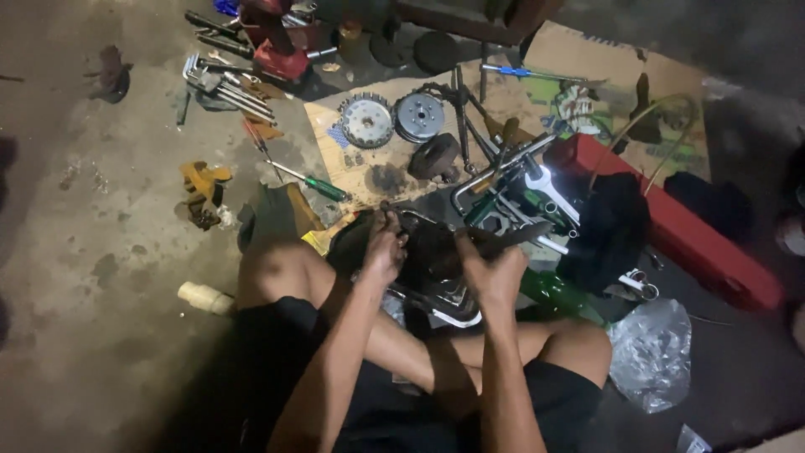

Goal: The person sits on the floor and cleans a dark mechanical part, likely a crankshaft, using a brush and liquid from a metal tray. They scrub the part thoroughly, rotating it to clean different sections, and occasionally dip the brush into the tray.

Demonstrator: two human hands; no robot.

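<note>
left hand [384,249] with fingers curled onto a dark engine part [432,256], right hand [493,270] clenched around a dark tool [511,237], beside a red box [688,231].

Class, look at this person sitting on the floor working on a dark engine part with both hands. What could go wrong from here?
1. The left hand and right hand are bare on the dark engine part; a slip might pinch or cut fingers.
2. Spanners and a green-handled screwdriver lie loose close by; they could be knocked or knelt on.
3. The light is dim, so small pieces may get lost.
</note>
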